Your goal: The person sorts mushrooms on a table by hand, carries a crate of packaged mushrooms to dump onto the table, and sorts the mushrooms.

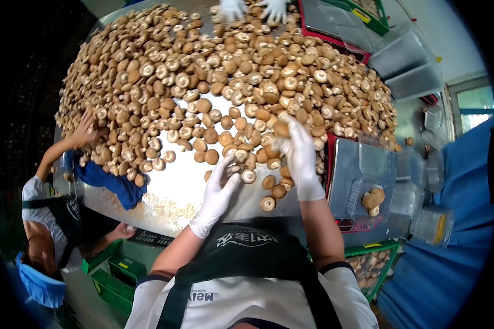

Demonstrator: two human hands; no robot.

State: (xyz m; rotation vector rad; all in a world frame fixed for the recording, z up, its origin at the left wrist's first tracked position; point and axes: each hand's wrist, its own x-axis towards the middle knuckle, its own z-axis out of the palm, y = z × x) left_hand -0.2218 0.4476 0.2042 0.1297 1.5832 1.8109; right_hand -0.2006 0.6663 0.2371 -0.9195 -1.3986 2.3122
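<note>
Nearest, at lower center, the left hand [217, 192] has its fingers half open, curved beside a pale mushroom [233, 169]; whether they grip it, I cannot tell. The right hand [302, 156], slightly blurred, appears to have its fingers closed on a brown mushroom [280, 129]. The step in hand looks like picking through loose mushrooms one by one; handling another would call for fingers closing lightly around a single cap, clear of its neighbors. Right of center, a clear tray [357, 202] on a grey plate [340, 164] carries a few mushrooms. Beyond the hands, the mushroom pile [203, 71] spreads over the metal worktop [167, 192]. A co-worker's bare hand [86, 133] touches its left side; other gloved hands [274, 10] are at the top edge.
</note>
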